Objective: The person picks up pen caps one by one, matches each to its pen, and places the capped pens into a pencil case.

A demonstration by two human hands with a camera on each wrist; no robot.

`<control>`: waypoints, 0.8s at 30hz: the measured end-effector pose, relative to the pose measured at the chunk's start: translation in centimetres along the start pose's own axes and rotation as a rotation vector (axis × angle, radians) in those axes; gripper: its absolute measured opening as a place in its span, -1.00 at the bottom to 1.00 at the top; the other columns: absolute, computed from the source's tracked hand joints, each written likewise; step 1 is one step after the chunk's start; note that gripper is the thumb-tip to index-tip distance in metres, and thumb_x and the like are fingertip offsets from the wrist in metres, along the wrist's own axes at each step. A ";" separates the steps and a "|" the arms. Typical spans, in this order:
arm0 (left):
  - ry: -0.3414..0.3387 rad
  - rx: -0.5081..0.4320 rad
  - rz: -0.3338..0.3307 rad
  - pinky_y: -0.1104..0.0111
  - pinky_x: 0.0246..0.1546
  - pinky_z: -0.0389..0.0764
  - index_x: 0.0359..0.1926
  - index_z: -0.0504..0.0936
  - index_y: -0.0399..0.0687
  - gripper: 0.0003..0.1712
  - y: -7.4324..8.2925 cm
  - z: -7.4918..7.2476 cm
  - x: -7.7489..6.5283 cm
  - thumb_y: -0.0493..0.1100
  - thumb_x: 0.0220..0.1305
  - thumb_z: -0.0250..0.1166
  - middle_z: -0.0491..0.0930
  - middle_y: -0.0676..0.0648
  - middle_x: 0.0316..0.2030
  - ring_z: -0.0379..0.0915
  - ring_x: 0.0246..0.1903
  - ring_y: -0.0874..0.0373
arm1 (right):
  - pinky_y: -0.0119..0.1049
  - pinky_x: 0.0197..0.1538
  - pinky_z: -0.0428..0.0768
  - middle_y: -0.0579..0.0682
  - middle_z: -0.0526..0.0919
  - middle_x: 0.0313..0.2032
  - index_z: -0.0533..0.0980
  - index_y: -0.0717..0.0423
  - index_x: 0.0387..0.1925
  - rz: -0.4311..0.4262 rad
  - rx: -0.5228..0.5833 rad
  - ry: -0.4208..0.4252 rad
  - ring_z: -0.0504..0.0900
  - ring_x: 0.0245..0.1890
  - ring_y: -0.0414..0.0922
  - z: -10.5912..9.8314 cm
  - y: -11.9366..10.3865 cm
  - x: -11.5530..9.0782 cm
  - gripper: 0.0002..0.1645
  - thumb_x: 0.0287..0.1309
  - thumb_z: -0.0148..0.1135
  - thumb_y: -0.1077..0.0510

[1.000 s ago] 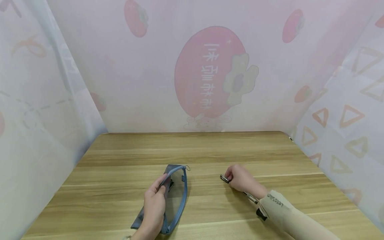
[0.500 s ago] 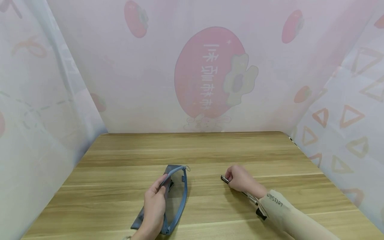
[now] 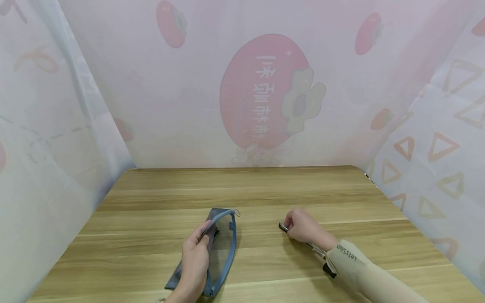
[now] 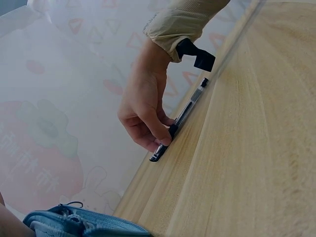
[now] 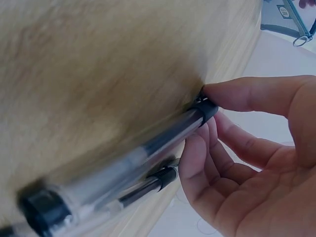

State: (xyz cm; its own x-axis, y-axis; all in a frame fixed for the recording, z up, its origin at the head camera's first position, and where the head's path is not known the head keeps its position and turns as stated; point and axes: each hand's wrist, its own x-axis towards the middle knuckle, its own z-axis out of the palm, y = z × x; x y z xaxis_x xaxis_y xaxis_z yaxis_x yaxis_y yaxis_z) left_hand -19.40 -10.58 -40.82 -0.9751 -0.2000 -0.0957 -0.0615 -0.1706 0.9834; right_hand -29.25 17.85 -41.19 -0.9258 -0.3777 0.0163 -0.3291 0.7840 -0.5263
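My left hand (image 3: 195,256) grips the near side of a blue-grey zippered pencil case (image 3: 227,269), its mouth spread and a small dark item (image 3: 216,233) showing inside. To the right, my right hand (image 3: 305,227) pinches a clear-barrelled black gel pen (image 4: 190,106) by its dark collar, between thumb and fingers. Right at the table surface lies this pen; whether it touches the wood, I cannot tell. Just beside it, a second similar pen (image 5: 140,190) shows in the right wrist view, partly behind the fingers.
Both hands work over a wood-grain table (image 3: 242,189). Pale printed curtains (image 3: 182,105) rise at the back and both sides. A black device (image 3: 329,270) sits at my right sleeve cuff. A small metal ring (image 3: 237,212) hangs from the zipper end.
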 end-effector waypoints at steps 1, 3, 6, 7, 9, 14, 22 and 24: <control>-0.001 0.000 0.000 0.14 0.34 0.19 0.41 0.26 -0.31 -0.49 0.0 0.0 0.0 -0.44 0.52 -0.26 0.07 -0.30 0.44 0.04 0.40 -0.10 | -0.35 -0.52 0.46 -0.10 0.51 -0.60 0.58 0.18 -0.52 -0.001 -0.002 -0.001 0.43 -0.60 -0.20 0.0 0.0 0.0 -0.78 -0.21 0.28 0.51; -0.004 0.000 0.003 0.14 0.34 0.19 0.41 0.26 -0.31 -0.49 0.0 0.0 0.0 -0.44 0.52 -0.26 0.07 -0.30 0.44 0.04 0.40 -0.10 | -0.35 -0.53 0.46 -0.11 0.50 -0.61 0.57 0.16 -0.53 -0.007 -0.009 -0.002 0.43 -0.60 -0.20 0.0 -0.1 -0.1 -0.80 -0.19 0.31 0.49; -0.006 -0.001 0.007 0.15 0.33 0.19 0.41 0.26 -0.31 -0.49 -0.1 0.0 -0.1 -0.44 0.51 -0.26 0.08 -0.30 0.44 0.04 0.40 -0.10 | -0.36 -0.53 0.46 -0.13 0.49 -0.63 0.55 0.14 -0.55 -0.017 -0.019 -0.003 0.43 -0.61 -0.21 0.0 -0.2 -0.2 -0.80 -0.16 0.32 0.48; -0.007 0.000 0.008 0.15 0.33 0.19 0.41 0.26 -0.32 -0.49 -0.1 0.0 -0.1 -0.45 0.51 -0.27 0.08 -0.31 0.44 0.04 0.40 -0.10 | -0.36 -0.53 0.45 -0.13 0.48 -0.63 0.55 0.14 -0.55 -0.020 -0.020 -0.001 0.42 -0.61 -0.21 0.0 -0.2 -0.2 -0.79 -0.17 0.32 0.48; -0.008 0.000 0.010 0.15 0.33 0.19 0.41 0.26 -0.32 -0.49 -0.1 0.0 -0.1 -0.45 0.51 -0.26 0.07 -0.30 0.44 0.04 0.40 -0.10 | -0.36 -0.53 0.45 -0.14 0.48 -0.63 0.55 0.15 -0.55 -0.026 -0.021 0.000 0.42 -0.61 -0.21 -0.1 -0.2 -0.2 -0.79 -0.16 0.32 0.48; -0.011 0.001 0.009 0.15 0.33 0.19 0.41 0.26 -0.31 -0.49 0.0 0.0 -0.1 -0.45 0.51 -0.27 0.06 -0.30 0.45 0.03 0.41 -0.10 | -0.36 -0.53 0.45 -0.12 0.49 -0.62 0.56 0.17 -0.52 -0.015 0.003 0.001 0.43 -0.61 -0.20 0.0 -0.4 -0.2 -0.80 -0.14 0.33 0.48; 0.004 0.020 0.003 0.12 0.35 0.16 0.40 0.27 -0.31 -0.48 0.0 -0.1 0.0 -0.46 0.50 -0.26 0.05 -0.30 0.45 0.01 0.41 -0.11 | -0.39 -0.52 0.48 -0.13 0.52 -0.59 0.58 0.17 -0.50 -0.043 0.068 0.033 0.45 -0.58 -0.22 0.3 -1.5 0.0 -0.83 -0.09 0.29 0.47; 0.001 0.017 0.002 0.12 0.35 0.16 0.40 0.27 -0.30 -0.48 -0.1 -0.2 0.1 -0.45 0.51 -0.26 0.05 -0.30 0.45 0.01 0.41 -0.11 | -0.39 -0.52 0.47 -0.13 0.52 -0.58 0.58 0.18 -0.50 -0.060 0.092 0.050 0.45 -0.58 -0.22 0.4 -1.9 -0.1 -0.84 -0.09 0.27 0.47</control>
State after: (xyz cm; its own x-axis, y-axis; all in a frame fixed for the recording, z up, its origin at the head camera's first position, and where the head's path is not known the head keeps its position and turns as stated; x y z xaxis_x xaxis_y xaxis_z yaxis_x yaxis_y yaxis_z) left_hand -19.42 -10.74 -40.90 -0.9751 -0.2011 -0.0938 -0.0631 -0.1540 0.9860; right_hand -28.46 16.18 -40.48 -0.9138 -0.3958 0.0915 -0.3680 0.7112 -0.5990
